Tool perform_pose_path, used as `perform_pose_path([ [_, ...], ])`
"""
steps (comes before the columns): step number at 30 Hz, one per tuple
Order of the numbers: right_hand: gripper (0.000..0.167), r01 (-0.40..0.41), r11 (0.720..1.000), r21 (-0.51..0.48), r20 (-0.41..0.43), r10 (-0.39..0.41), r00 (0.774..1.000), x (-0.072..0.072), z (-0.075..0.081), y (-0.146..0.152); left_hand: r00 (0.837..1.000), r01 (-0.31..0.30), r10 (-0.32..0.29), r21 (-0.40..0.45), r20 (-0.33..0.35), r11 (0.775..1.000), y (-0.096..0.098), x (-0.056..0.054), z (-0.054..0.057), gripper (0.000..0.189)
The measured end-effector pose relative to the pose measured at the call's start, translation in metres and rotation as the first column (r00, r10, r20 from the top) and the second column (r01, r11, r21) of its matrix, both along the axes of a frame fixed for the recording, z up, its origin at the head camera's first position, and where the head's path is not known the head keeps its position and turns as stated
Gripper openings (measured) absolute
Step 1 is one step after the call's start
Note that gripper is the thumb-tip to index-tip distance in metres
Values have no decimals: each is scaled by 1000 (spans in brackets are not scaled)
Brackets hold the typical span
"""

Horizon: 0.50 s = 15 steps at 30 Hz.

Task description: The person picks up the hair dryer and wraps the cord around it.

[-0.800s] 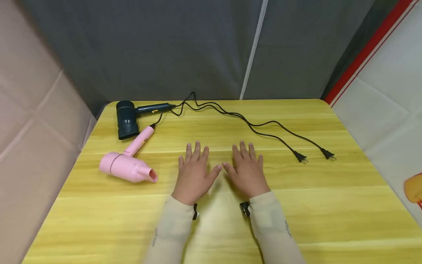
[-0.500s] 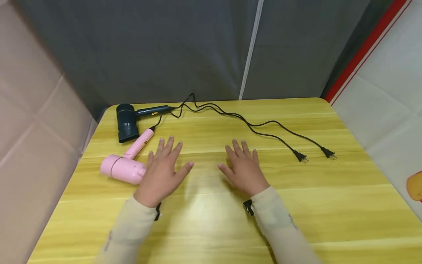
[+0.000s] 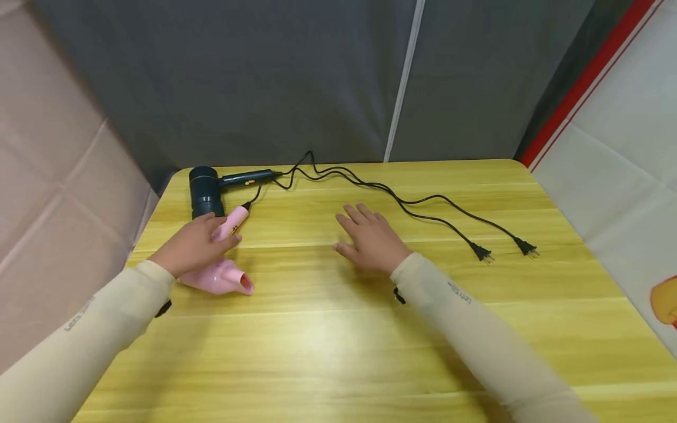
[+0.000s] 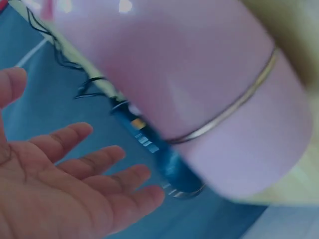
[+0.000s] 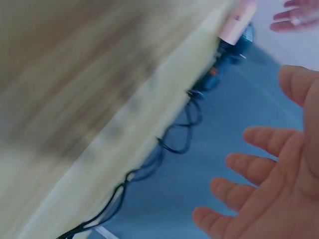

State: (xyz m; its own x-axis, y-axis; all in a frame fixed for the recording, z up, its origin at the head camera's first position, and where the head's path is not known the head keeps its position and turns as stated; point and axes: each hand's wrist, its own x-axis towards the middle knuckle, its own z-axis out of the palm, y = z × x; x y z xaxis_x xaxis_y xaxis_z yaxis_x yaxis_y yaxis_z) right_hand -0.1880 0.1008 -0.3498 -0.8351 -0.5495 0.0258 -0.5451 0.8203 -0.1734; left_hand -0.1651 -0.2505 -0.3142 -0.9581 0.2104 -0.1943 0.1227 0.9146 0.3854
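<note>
My left hand (image 3: 193,247) hovers over the pink hair dryer (image 3: 219,279), its thumb and fingers spread to either side of the handle and hiding part of the body. In the left wrist view, the fingers of this hand (image 4: 75,181) are loosely bent, with a gap between them and the pink barrel (image 4: 199,74). Just behind lies a dark teal hair dryer (image 3: 206,191), its handle pointing right. My right hand (image 3: 372,241) is held over the middle of the table, palm down, holding nothing. Its fingers are relaxed and apart in the right wrist view.
Two black cords (image 3: 388,188) run across the back of the wooden table (image 3: 328,352) to two plugs (image 3: 481,251) on the right. A grey curtain (image 3: 264,82) hangs behind, with pale panels (image 3: 58,176) at the sides.
My left hand has moved left from the middle of the table to over the pink hair dryer. The right hand has shifted slightly left and turned. Both dryers stay put.
</note>
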Motion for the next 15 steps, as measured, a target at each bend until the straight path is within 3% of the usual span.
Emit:
perform_pose_path([
  [3,68,-25,1000,15,17,24,1000,-22,2,-8,996,-24,23,11,84,1000,-8,-14,-4,90],
  [7,66,-38,999,22,28,38,999,-50,2,-17,995,-11,20,-85,102,996,-10,-27,-12,90],
  [11,64,-34,998,46,49,31,998,-75,1,-24,989,-50,77,-208,123,977,-11,-32,-18,90],
  [15,63,-3,998,61,60,0,998,-94,1,-27,979,-92,134,-255,153,963,-14,-34,-25,97],
])
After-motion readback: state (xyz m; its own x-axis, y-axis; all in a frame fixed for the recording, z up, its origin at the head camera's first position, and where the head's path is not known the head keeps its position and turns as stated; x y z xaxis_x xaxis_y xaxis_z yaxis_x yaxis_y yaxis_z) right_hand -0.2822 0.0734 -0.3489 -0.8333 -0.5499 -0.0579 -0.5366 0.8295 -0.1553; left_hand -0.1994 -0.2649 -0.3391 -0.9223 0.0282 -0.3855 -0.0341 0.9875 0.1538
